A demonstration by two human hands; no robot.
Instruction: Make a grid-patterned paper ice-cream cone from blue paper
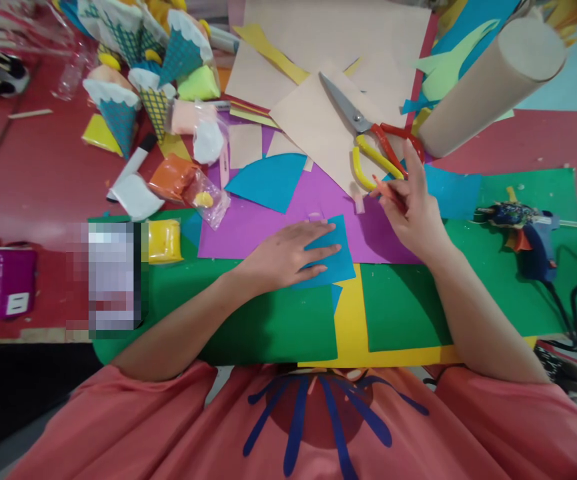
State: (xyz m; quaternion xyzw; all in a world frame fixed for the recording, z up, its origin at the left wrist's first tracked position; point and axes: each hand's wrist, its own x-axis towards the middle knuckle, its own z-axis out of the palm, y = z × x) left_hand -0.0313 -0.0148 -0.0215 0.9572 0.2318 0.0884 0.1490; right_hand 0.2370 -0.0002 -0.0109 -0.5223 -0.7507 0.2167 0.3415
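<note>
My left hand (295, 253) lies flat with its fingers spread on a small blue sheet (343, 257), which rests across purple (278, 230) and green (278, 320) sheets. Raised over the right part of the purple sheet, my right hand (411, 207) holds a thin orange-red pen-like tool (389, 191) between thumb and fingers, with the index finger pointing up. Just beyond it lie scissors (358, 120) with red handles and a yellow-handled tool (378, 157), on beige sheets. A blue fan-shaped piece (271, 180) sits left of them.
Decorated cones (115, 113) and bagged clay (173, 177) stand at the back left. A phone-like object (113, 277), blurred out, is at the left. At the right are a beige roll (493, 87) and a glue gun (538, 247) with a black cable.
</note>
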